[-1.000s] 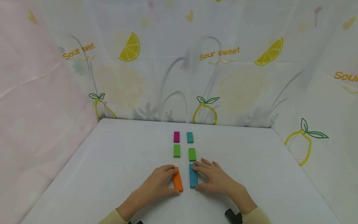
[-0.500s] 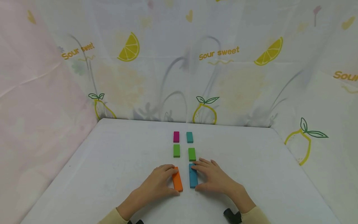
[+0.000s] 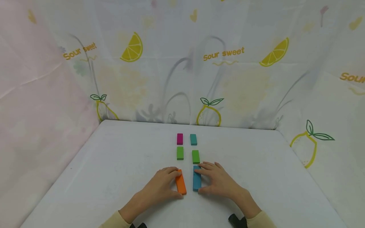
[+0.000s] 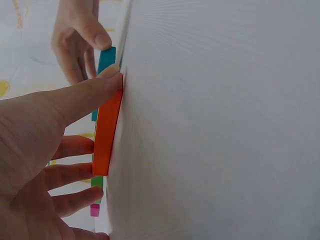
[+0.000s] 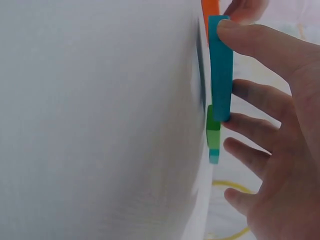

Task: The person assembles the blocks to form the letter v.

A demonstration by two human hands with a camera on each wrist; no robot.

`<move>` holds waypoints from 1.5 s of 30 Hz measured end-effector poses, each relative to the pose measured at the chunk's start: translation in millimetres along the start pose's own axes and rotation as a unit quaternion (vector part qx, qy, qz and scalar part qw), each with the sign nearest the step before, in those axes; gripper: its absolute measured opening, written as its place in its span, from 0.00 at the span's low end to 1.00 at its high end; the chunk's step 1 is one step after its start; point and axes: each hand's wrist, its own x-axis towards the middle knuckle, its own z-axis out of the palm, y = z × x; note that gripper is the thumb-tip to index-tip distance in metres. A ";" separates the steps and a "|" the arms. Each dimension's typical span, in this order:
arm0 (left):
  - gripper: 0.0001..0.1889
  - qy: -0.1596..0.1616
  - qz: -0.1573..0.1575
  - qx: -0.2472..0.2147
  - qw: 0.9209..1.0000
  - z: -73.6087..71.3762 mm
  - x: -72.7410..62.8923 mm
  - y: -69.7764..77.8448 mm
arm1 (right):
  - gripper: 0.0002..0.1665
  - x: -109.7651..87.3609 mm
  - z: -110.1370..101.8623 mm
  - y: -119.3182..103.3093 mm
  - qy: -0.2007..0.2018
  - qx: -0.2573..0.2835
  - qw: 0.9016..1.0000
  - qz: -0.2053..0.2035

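My left hand holds an orange block lengthwise, thumb at its near end and fingers toward its far end. In the left wrist view, the thumb tip sits on the end of that block. Just to the right, a blue block is pinched the same way by my right hand. The right wrist view shows the thumb on one end of the blue block, fingertips near the other, and a dark shadow on the table beside it. The two blocks lie apart, with a narrow gap between them.
Beyond the hands, a green block and a magenta block line up on the left. Another green block and a teal block line up on the right. A lemon-print cloth stands behind the white table.
The blue block and my right hand have shifted very slightly, the block's far end moving a little away from me. My left hand and the orange block look unchanged.
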 end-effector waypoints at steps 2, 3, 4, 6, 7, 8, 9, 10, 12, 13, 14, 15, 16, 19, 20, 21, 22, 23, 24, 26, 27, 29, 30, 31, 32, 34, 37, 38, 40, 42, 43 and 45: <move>0.40 0.002 0.005 0.002 1.000 0.3 0.5 -0.6 | 0.39 -0.4 0.8 -0.4 0.007 -0.006 1.000 -0.001; 0.40 0.004 0.007 0.004 1.000 0.7 1.0 -1.1 | 0.39 -0.7 1.0 -0.9 0.010 -0.008 1.000 -0.002; 0.40 0.004 0.010 0.005 1.000 0.9 1.4 -1.3 | 0.39 -0.9 1.0 -1.7 0.013 -0.009 1.000 -0.002; 0.40 0.005 0.011 0.006 1.000 0.8 1.8 -1.7 | 0.40 -1.4 0.8 -4.0 0.015 -0.011 1.000 0.003; 0.40 0.006 0.013 0.006 1.000 0.7 1.6 -1.6 | 0.40 -1.4 0.6 -5.7 0.015 -0.012 1.000 0.007; 0.40 0.008 0.015 0.006 1.000 0.6 1.3 -1.6 | 0.40 -1.6 0.5 -7.4 0.015 -0.012 1.000 0.011; 0.40 0.009 0.017 0.005 1.000 0.6 0.9 -1.5 | 0.40 -1.6 0.6 -9.1 0.015 -0.013 1.000 0.016; 0.40 0.011 0.019 0.005 1.000 0.6 0.5 -1.4 | 0.40 -1.7 0.7 -11.1 0.014 -0.012 1.000 0.020; 0.39 0.016 0.022 0.006 1.000 0.9 -0.1 -1.6 | 0.40 -2.2 1.1 -14.7 0.015 -0.012 0.999 0.028; 0.39 0.018 0.024 0.006 1.000 1.0 -0.4 -1.7 | 0.39 -2.5 1.6 -16.1 0.018 -0.012 0.999 0.029; 0.39 0.020 0.025 0.006 0.999 1.0 -0.6 -1.8 | 0.39 -3.0 2.1 -17.4 0.020 -0.014 0.999 0.030; 0.39 0.021 0.026 0.006 0.999 1.0 -0.7 -1.9 | 0.39 -3.4 2.3 -18.8 0.021 -0.014 0.999 0.031; 0.39 0.023 0.028 0.007 0.999 0.9 -0.7 -1.9 | 0.38 -3.9 2.6 -19.9 0.024 -0.015 0.999 0.031; 0.39 0.025 0.031 0.009 0.999 0.8 -0.9 -2.1 | 0.37 -5.1 4.4 -21.6 0.031 -0.022 0.999 0.032; 0.39 0.025 0.032 0.008 0.999 0.8 -1.1 -2.1 | 0.36 -5.6 4.8 -22.3 0.033 -0.025 0.999 0.033; 0.39 0.025 0.031 0.008 0.999 1.1 -1.1 -2.2 | 0.36 -6.0 5.7 -22.6 0.034 -0.027 0.998 0.035; 0.39 0.024 0.031 0.008 0.999 1.2 -1.1 -2.2 | 0.36 -6.3 6.7 -22.8 0.036 -0.031 0.998 0.036; 0.39 0.024 0.031 0.007 0.999 1.4 -1.2 -2.2 | 0.36 -6.7 7.5 -23.1 0.037 -0.034 0.998 0.038; 0.39 0.024 0.031 0.007 0.999 1.5 -1.2 -2.0 | 0.36 -7.1 8.1 -23.6 0.037 -0.038 0.998 0.040; 0.39 0.023 0.028 0.005 0.999 1.1 -1.5 -1.4 | 0.36 -7.8 8.8 -25.0 0.041 -0.040 0.997 0.045; 0.39 0.022 0.026 0.004 0.999 1.0 -1.6 -1.3 | 0.36 -8.0 9.5 -25.5 0.043 -0.041 0.997 0.047; 0.39 0.019 0.023 0.003 1.000 0.7 -1.6 -1.1 | 0.36 -8.5 10.2 -27.3 0.045 -0.044 0.997 0.050; 0.40 0.018 0.021 0.003 1.000 0.4 -1.6 -1.0 | 0.36 -8.8 10.4 -28.4 0.046 -0.046 0.997 0.052; 0.40 0.016 0.018 0.002 1.000 0.1 -1.6 -1.0 | 0.36 -9.1 10.7 -29.4 0.048 -0.047 0.996 0.052; 0.40 0.015 0.017 0.002 1.000 0.2 -1.5 -1.2 | 0.36 -9.3 11.3 -30.2 0.047 -0.049 0.996 0.052; 0.40 0.013 0.016 0.003 1.000 0.0 -1.4 -1.2 | 0.36 -9.7 12.0 -31.9 0.046 -0.054 0.996 0.052; 0.40 0.014 0.017 0.003 1.000 0.4 -1.2 -1.2 | 0.37 -10.3 12.8 -34.0 0.046 -0.060 0.996 0.053; 0.40 0.015 0.018 0.003 1.000 0.5 -1.2 -1.2 | 0.37 -10.4 13.3 -34.3 0.046 -0.063 0.996 0.053; 0.40 0.017 0.020 0.002 1.000 0.6 -1.3 -1.0 | 0.37 -10.7 13.8 -35.4 0.048 -0.066 0.995 0.054; 0.40 0.019 0.021 0.001 1.000 1.2 -1.4 -1.3 | 0.37 -10.9 14.5 -36.5 0.049 -0.067 0.995 0.056; 0.40 0.020 0.021 0.001 1.000 1.4 -1.4 -1.5 | 0.37 -10.8 14.7 -37.0 0.050 -0.065 0.995 0.056; 0.40 0.022 0.022 0.001 1.000 1.6 -1.5 -1.6 | 0.36 -10.9 14.5 -38.2 0.052 -0.061 0.995 0.057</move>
